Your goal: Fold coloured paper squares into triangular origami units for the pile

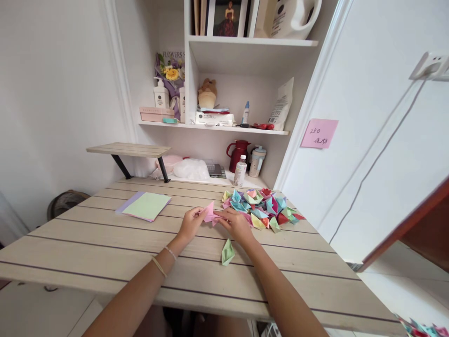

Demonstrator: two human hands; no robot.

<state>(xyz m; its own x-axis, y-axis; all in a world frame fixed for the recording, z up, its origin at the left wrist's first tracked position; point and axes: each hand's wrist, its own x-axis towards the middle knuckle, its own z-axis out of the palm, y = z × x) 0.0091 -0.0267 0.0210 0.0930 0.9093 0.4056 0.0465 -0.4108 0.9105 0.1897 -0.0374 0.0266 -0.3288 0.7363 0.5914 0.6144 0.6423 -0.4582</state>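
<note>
A piece of folded pink paper (209,213) is held between both hands, just above the middle of the table. My left hand (192,222) pinches its left side. On its right side, my right hand (234,222) grips it with thumb and fingers; part of the paper is hidden behind those fingers. Between my forearms lies a green paper boat (228,252) on the planks. To the right of my right hand, a heap of folded paper boats (261,208) in many colours spreads over the table.
A stack of square paper sheets (147,206), green on top, lies left on the slatted table (87,238). Behind it stands a small raised shelf (129,149). A bottle (240,171) is at the back, near a red jug (239,156). More folded paper (421,328) shows at the lower right.
</note>
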